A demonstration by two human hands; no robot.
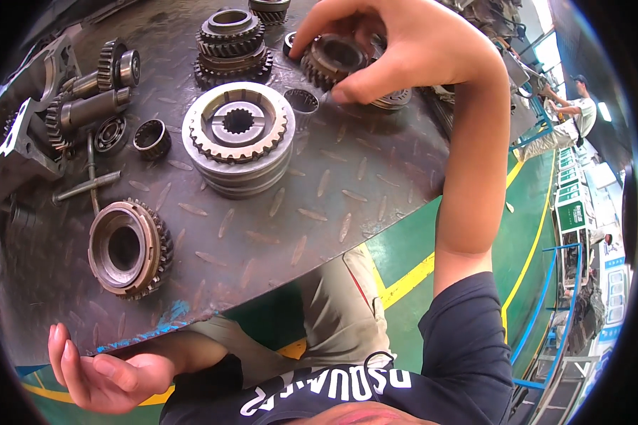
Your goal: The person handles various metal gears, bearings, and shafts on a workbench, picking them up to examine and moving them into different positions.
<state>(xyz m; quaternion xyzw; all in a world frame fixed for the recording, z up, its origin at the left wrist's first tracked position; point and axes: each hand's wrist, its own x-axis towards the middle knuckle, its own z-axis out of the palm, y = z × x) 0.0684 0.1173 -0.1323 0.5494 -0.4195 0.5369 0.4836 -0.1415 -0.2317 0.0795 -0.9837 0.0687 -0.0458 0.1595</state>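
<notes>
Toward the far side of the counter (280, 241), the right hand (418, 42) curves widely parted fingers around a dark toothed gear (331, 60); partly hidden contact leaves their grip uncertain. Beside the near edge, the left hand (113, 381) turns palm up, fingers loosely spread, holding nothing.

Dark grey across the bench (354, 166), patterned with slanting raised lozenges; flaked bright blue in the paint (174, 315) along its near edge. Pale silver, with darker grey hollows, on the splined hub (220, 122) inward from that edge. Dull brownish grey on the gear (325, 69) in the right hand (411, 53). Silver-faced and brown-tinged on the collar (151, 248) toward the near-left corner. Green, striped yellow, over the floor (397, 255) beyond the near edge; beige on the trousers (340, 304); black, lettered white, on the shirt (468, 333).
</notes>
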